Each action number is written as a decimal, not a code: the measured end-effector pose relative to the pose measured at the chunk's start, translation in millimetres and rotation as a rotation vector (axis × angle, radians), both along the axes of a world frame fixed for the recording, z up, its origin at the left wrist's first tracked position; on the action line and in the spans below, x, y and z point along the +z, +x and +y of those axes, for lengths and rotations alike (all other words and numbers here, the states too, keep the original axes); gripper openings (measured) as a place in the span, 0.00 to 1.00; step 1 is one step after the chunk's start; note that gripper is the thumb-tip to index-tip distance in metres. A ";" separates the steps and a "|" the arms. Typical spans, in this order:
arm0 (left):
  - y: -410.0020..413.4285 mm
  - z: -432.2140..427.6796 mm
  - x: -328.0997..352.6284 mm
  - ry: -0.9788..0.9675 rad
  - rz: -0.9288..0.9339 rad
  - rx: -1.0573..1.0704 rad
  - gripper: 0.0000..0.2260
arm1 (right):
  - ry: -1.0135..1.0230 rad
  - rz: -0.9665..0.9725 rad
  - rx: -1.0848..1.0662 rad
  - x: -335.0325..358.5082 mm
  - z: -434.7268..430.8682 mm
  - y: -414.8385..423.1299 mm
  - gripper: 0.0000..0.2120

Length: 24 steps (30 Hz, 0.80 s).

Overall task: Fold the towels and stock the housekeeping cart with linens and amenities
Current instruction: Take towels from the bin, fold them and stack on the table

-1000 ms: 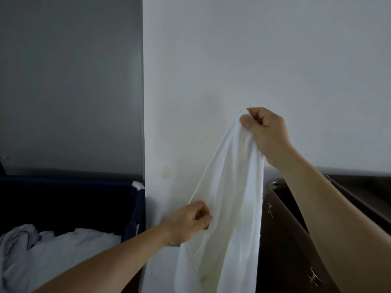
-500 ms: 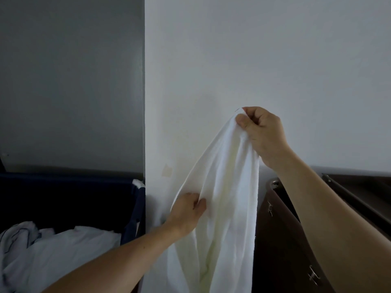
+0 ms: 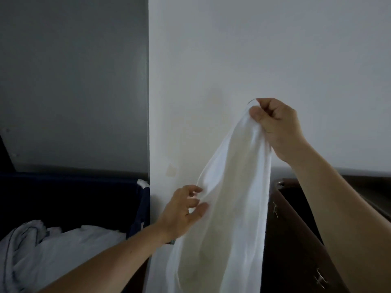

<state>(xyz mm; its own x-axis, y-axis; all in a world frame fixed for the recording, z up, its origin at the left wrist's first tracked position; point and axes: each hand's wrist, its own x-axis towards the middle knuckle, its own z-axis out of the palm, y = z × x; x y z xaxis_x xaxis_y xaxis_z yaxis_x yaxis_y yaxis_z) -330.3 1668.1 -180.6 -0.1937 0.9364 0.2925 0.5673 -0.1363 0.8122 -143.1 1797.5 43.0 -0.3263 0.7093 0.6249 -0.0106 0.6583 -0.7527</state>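
Since a second ago the left hand (image 3: 183,210) has let go its fist on the cloth and spread, and has slid out to the towel's left hem, while the right hand (image 3: 277,127) has stayed high, almost in the same spot. The pale wall (image 3: 254,49) fills the far side, with a greyer recess to the left. Low on the left stands a dark blue bin (image 3: 74,195) with a heap of rumpled white linen (image 3: 63,250) in it; low on the right is a brown cabinet (image 3: 296,240) with small metal catches. Between them the towel (image 3: 230,208) hangs in mid-air in front of the wall, long axis straight up and down, from the right hand down past the bottom of the view, gathered narrow at the top and wider below. The right fingers (image 3: 257,116) are curled tight and pinch its top corner. The left fingers (image 3: 195,190) are half-straight and apart, touching the hem, which lies just to their right; whether the thumb nips it I cannot tell. The left hand is much the nearer to that free edge, so the coming move is probably for it to catch the hem and follow it to the next corner, opening the towel flat for folding. A small tape patch (image 3: 171,170) sticks to the wall above the left hand.
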 end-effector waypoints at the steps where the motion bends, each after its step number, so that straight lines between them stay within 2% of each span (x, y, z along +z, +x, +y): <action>1: 3.4 0.7 -8.2 0.023 0.082 0.010 0.18 | 0.003 -0.023 -0.002 -1.6 -0.9 -1.5 0.05; 3: 3.8 2.1 -21.1 0.106 0.358 0.140 0.21 | -0.012 -0.032 0.003 -6.5 -1.2 -1.8 0.07; 5: 1.7 0.4 -23.8 0.143 0.450 0.307 0.22 | -0.027 -0.019 0.018 -10.3 -1.9 -0.7 0.06; 8: -2.8 2.2 -25.7 0.031 0.355 0.352 0.20 | -0.026 -0.001 0.028 -12.6 -3.3 0.3 0.05; 10: -7.3 4.1 -24.2 -0.101 0.276 0.239 0.21 | -0.023 -0.003 0.032 -11.7 -4.5 0.6 0.04; 12: -10.6 1.6 -25.6 -0.145 0.178 0.135 0.19 | -0.018 -0.005 0.032 -9.7 -5.2 1.4 0.04; 15: -15.5 -7.7 -35.4 -0.145 0.102 0.106 0.16 | -0.018 -0.003 0.019 -8.2 -4.2 5.0 0.05; 19: -25.4 -15.0 -34.4 -0.115 0.065 0.183 0.12 | -0.025 -0.001 -0.032 -6.3 1.2 8.6 0.05; 24: -44.5 -30.8 -23.1 -0.027 0.142 0.077 0.09 | -0.090 0.016 -0.170 -4.7 18.0 23.2 0.05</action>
